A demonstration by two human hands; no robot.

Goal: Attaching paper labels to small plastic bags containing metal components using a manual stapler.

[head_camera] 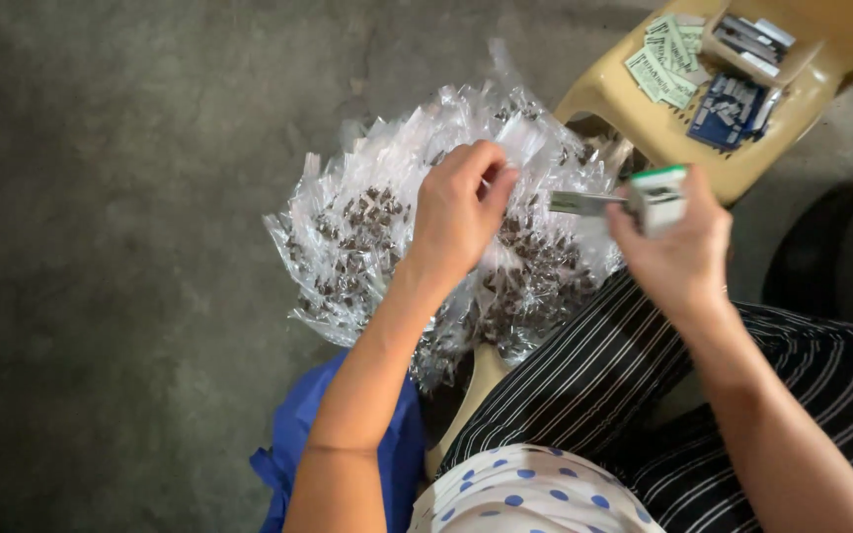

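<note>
The left hand (458, 209) is pinching a small clear plastic packet (522, 138) while the right hand (678, 242) is gripping a white-and-green stapler (634, 200), risking a misaligned staple if the packet is slipping.

Bare floor (101, 197) left; packet heap (367, 227) and stool (624, 99) crowd right.

Packet (520, 133): small clear plastic sachet I pinch by its top, upright above the heap.
Stapler (644, 200): white with green edge, level in my grip, nose pointing at the packet.
</note>
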